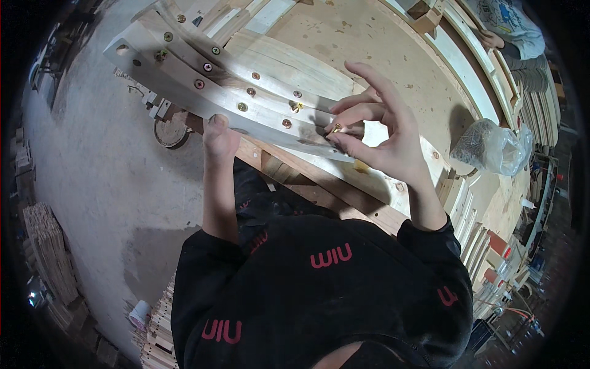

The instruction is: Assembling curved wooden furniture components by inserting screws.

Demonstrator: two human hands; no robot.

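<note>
Curved pale wooden slats [166,75] lie side by side in front of me, with several brass-coloured cross-head screws [199,84] standing in their holes. My left hand [220,136] grips the near slat's edge, thumb on top; its fingers are hidden beneath. Over the right end of the slats, my right hand [390,136] pinches a small brass-coloured screw [336,129] between thumb and forefinger, close to the wood. The other fingers of that hand are raised and apart. Whether the pinched screw touches a hole cannot be made out.
A wooden workbench [359,200] bears the slats. Toward the right stands a clear plastic bag [488,147] of small metal pieces. Another person's hand [491,40] is at the far right beside a curved wooden frame [458,55]. Stacked wood [49,246] lies at left.
</note>
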